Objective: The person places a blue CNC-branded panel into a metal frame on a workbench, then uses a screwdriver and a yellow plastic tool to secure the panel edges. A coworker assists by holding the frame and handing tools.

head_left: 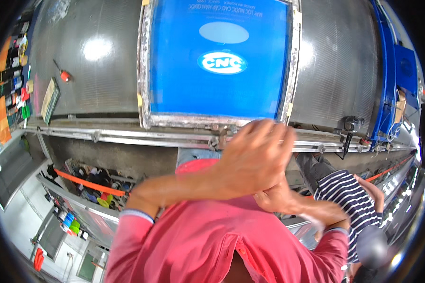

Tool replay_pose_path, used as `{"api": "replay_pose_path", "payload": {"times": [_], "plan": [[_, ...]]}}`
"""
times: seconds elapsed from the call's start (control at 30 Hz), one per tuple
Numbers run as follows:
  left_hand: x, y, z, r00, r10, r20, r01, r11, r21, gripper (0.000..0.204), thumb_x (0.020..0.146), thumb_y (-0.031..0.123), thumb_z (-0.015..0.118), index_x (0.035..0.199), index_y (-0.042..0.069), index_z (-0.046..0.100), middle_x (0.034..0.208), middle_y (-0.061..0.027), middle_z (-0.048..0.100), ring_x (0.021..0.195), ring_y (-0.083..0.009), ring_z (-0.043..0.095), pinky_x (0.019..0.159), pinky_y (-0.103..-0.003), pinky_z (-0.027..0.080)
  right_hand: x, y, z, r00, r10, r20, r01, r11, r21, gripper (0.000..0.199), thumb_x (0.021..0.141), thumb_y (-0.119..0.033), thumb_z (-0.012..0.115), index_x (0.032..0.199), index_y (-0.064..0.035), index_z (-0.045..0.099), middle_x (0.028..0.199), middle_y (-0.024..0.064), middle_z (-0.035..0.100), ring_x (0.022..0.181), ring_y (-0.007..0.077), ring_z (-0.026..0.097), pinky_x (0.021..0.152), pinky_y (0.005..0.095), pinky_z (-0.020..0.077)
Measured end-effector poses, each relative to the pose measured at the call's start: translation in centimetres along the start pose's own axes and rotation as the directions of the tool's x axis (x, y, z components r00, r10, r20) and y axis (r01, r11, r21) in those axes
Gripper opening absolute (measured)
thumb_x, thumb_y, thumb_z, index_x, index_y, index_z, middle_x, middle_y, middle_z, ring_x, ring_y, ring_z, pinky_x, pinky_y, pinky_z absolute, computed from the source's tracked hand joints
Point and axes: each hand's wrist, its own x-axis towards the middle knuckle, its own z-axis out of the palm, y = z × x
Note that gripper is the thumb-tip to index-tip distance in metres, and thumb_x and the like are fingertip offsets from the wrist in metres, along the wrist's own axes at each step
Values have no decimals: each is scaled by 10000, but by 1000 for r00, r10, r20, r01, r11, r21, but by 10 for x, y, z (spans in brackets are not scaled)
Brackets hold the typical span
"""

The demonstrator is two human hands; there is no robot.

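Note:
My left hand [252, 153] is crossed over my right hand [272, 195] in front of my chest, by the near edge of the table. The left hand's knuckles and fingers are smeared by motion. Most of the right hand's fingers are hidden behind it. No held object shows in either one. Just beyond the hands, a screen-printing frame [144, 94] with a worn metal rim lies flat on the table. Its blue mesh [217, 96] bears a pale oval and a white oval logo. A metal bracket [217, 137] sits at the frame's near side.
Metal rails [156, 137] run along the grey table [104, 85]. On the left lie an orange-handled tool [65, 75] and a flat block [50, 101]. A black fixture [352, 127] and blue machinery [389, 70] are at right. A person in a striped shirt [349, 200] is behind on the right.

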Motion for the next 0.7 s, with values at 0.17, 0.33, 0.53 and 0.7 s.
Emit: {"api": "replay_pose_path", "payload": {"times": [0.17,0.33,0.53,0.7], "plan": [[0,-1,3,985,168,34,-166,985,-54,210,724,178,668,874,32,664,817,-86,667,778,-229,673,627,-360,534,-16,-4,8,975,215,-60,-208,973,102,254,886,28,607,1130,9,675,1064,75,700,1010,189,643,882,369,520],[11,-7,4,969,200,146,-178,973,-147,165,738,141,663,866,39,649,846,-90,683,798,-267,690,588,-405,556,-25,3,38,905,340,-255,-256,915,313,228,922,-26,631,1142,17,675,1025,49,724,991,134,633,867,324,527],[-1,-43,-10,914,241,-326,-377,803,-462,479,946,247,676,1382,63,604,1460,-179,574,1396,-326,515,1131,-429,444,3,-34,19,953,246,-176,-271,953,-137,157,921,-61,616,1009,32,707,941,114,745,942,234,704,862,373,540],[-101,-182,-86,867,-374,-330,33,703,-711,472,1027,243,606,1450,37,568,1445,-126,612,1368,-222,529,1153,-381,394,-11,-64,17,979,72,-191,-93,991,-101,223,1052,-152,567,940,-1,687,903,106,749,1211,282,681,814,349,549]]}}
